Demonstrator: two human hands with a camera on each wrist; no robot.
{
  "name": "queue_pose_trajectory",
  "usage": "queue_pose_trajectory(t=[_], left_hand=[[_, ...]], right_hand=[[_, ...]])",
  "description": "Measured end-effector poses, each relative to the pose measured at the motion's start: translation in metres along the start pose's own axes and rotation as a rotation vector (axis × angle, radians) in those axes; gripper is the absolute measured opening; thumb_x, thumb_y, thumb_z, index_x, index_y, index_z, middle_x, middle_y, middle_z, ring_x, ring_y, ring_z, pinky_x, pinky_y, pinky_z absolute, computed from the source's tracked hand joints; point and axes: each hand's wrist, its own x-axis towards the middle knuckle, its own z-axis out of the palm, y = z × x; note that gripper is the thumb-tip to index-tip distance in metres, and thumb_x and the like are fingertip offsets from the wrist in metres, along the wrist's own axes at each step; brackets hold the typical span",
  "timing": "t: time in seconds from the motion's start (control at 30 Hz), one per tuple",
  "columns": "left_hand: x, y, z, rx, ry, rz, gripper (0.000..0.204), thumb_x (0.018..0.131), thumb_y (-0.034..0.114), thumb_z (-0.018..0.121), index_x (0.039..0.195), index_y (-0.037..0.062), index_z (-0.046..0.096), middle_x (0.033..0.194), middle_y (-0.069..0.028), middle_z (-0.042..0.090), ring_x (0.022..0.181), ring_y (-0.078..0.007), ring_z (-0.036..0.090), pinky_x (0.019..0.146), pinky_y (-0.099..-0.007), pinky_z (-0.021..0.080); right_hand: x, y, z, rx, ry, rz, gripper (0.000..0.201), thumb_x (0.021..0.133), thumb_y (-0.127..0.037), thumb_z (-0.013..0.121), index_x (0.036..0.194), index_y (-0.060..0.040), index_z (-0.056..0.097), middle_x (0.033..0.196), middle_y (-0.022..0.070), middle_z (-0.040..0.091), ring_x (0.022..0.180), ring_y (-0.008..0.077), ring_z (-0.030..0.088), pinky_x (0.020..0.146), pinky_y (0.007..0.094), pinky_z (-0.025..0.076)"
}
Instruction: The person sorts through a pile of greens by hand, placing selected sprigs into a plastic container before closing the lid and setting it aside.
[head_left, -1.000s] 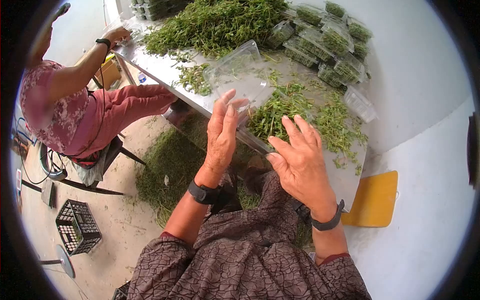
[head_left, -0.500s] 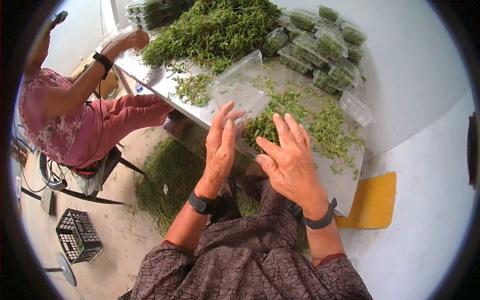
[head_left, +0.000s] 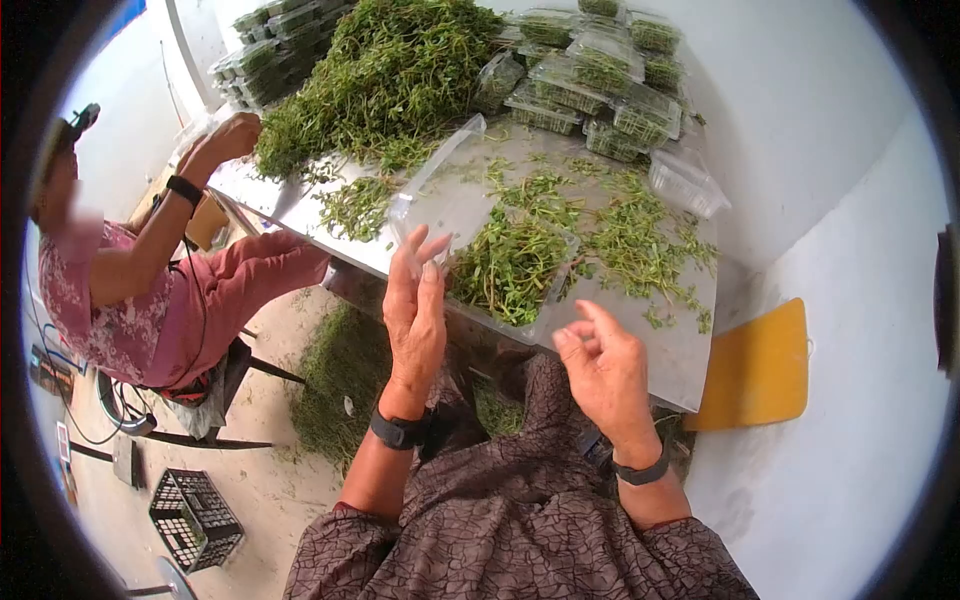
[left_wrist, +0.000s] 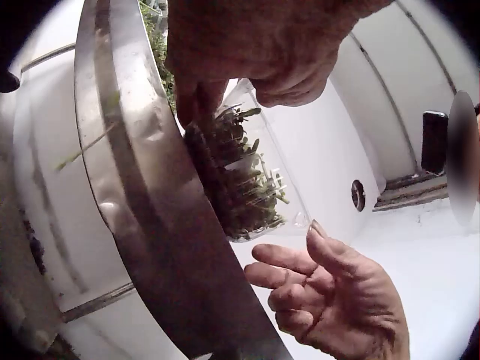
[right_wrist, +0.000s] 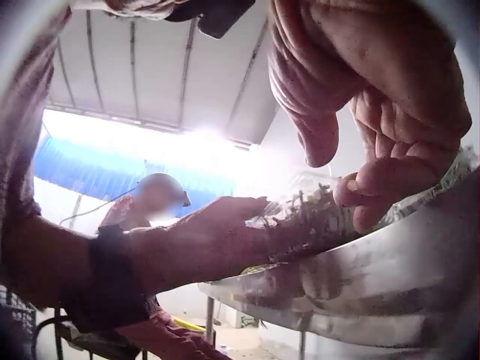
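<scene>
Clear plastic box [head_left: 566,268] at near edge of metal table [head_left: 655,362], packed with leafy green stems [head_left: 508,262]; its lid [head_left: 450,198] stands open on the far left side, away from the wearer. Left hand [head_left: 415,315] beside the box's left end, fingers mostly straight, nothing pinched; fingertips overlap the lid corner in head view, whether pressing cannot tell. Right hand [head_left: 605,375] off the box's near right corner, apart from it, fingers loosely bent, thumb free, holding nothing. Loose sprigs [head_left: 645,235] scattered on the metal right of the box; smaller clump [head_left: 358,207] left of the lid. Farther back, large heap of greens [head_left: 385,80]; to its right, stacked filled boxes [head_left: 605,85], with a clear container [head_left: 690,183] lying tilted just in front of them. Yellow board [head_left: 755,370] by the table's right end. At left, seated person [head_left: 120,270], arm raised toward the table; black crate [head_left: 195,520] on floor below
</scene>
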Motion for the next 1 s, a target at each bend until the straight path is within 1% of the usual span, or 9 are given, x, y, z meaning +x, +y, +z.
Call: queue_pose_trajectory(t=[0.17, 0.23, 0.27, 0.3, 0.4, 0.53, 0.73, 0.9, 1.0], left_hand=[[-0.004, -0.001, -0.001, 0.094, -0.029, 0.08, 0.042, 0.1, 0.02, 0.047, 0.139, 0.0054, 0.042, 0.125, -0.007, 0.058, 0.083, -0.0061, 0.05, 0.078, -0.0244, 0.044], [-0.009, 0.006, -0.004, 0.197, -0.117, 0.051, 0.043, 0.098, 0.018, 0.049, 0.138, 0.0049, 0.044, 0.129, -0.0084, 0.054, 0.099, -0.0087, 0.052, 0.086, -0.0264, 0.044], [-0.01, 0.006, -0.004, 0.167, -0.119, 0.09, 0.044, 0.095, 0.02, 0.053, 0.136, 0.0044, 0.047, 0.131, -0.0114, 0.052, 0.112, -0.0163, 0.053, 0.093, -0.0314, 0.043], [-0.01, 0.006, -0.005, 0.171, -0.124, 0.092, 0.044, 0.095, 0.02, 0.053, 0.136, 0.0044, 0.047, 0.131, -0.0114, 0.052, 0.112, -0.0163, 0.053, 0.093, -0.0314, 0.043], [-0.012, 0.011, -0.007, 0.469, -0.173, 0.325, 0.058, 0.086, 0.038, 0.065, 0.131, 0.0036, 0.052, 0.132, -0.0204, 0.049, 0.119, -0.0327, 0.053, 0.099, -0.0413, 0.043], [-0.02, 0.016, -0.004, 0.543, -0.199, 0.357, 0.064, 0.083, 0.046, 0.067, 0.129, 0.0045, 0.055, 0.132, -0.0217, 0.048, 0.117, -0.0355, 0.053, 0.094, -0.0454, 0.046], [-0.032, 0.022, -0.007, 0.585, -0.225, 0.379, 0.051, 0.086, 0.041, 0.066, 0.12, 0.0031, 0.062, 0.127, -0.0203, 0.051, 0.103, -0.0307, 0.058, 0.088, -0.0418, 0.048], [-0.042, 0.035, -0.008, 0.57, -0.203, 0.356, 0.039, 0.09, 0.032, 0.062, 0.114, 0.0028, 0.064, 0.121, -0.0164, 0.051, 0.095, -0.0248, 0.058, 0.081, -0.0379, 0.049], [-0.054, 0.035, -0.015, 0.21, -0.165, 0.175, 0.029, 0.088, 0.015, 0.06, 0.114, 0.0003, 0.061, 0.112, -0.0138, 0.052, 0.085, -0.0152, 0.056, 0.068, -0.0301, 0.049]], right_hand=[[-0.002, 0.007, 0.015, 0.313, -0.089, 0.064, 0.046, 0.089, -0.017, 0.064, 0.122, 0.0115, 0.051, 0.082, 0.0133, 0.067, 0.063, 0.0124, 0.062, 0.055, 0.0298, 0.049], [-0.001, 0.011, 0.015, 0.401, -0.152, 0.096, 0.044, 0.09, -0.016, 0.063, 0.122, 0.0114, 0.051, 0.081, 0.0123, 0.066, 0.065, 0.0124, 0.062, 0.056, 0.029, 0.05], [-0.001, 0.01, 0.014, 0.407, -0.149, 0.097, 0.044, 0.09, -0.016, 0.063, 0.122, 0.0114, 0.051, 0.081, 0.0123, 0.066, 0.065, 0.0124, 0.062, 0.056, 0.029, 0.05], [-0.001, 0.007, 0.012, 0.454, -0.178, 0.13, 0.043, 0.091, -0.015, 0.062, 0.123, 0.0113, 0.051, 0.081, 0.0115, 0.066, 0.066, 0.0124, 0.062, 0.057, 0.0284, 0.05], [-0.001, 0.004, 0.007, 0.53, -0.219, 0.179, 0.042, 0.092, -0.014, 0.059, 0.124, 0.0106, 0.05, 0.081, 0.0097, 0.065, 0.067, 0.0126, 0.062, 0.058, 0.0273, 0.05], [0.0, 0.006, 0.0, 0.69, -0.264, 0.234, 0.044, 0.093, -0.014, 0.056, 0.129, 0.009, 0.047, 0.084, 0.0068, 0.063, 0.069, 0.0125, 0.062, 0.06, 0.0267, 0.051], [-0.003, 0.024, -0.005, 1.043, -0.29, 0.287, 0.043, 0.094, -0.014, 0.055, 0.13, 0.0071, 0.047, 0.086, 0.0063, 0.062, 0.069, 0.0101, 0.061, 0.057, 0.0231, 0.05], [-0.006, 0.01, -0.003, 0.77, -0.172, 0.287, 0.036, 0.093, -0.013, 0.056, 0.123, 0.0063, 0.053, 0.078, 0.0047, 0.062, 0.062, 0.0069, 0.058, 0.052, 0.0208, 0.047], [-0.008, 0.014, -0.01, 0.788, -0.163, 0.311, 0.031, 0.091, -0.011, 0.057, 0.117, 0.0056, 0.059, 0.072, 0.003, 0.062, 0.057, 0.0047, 0.055, 0.049, 0.0198, 0.045]])
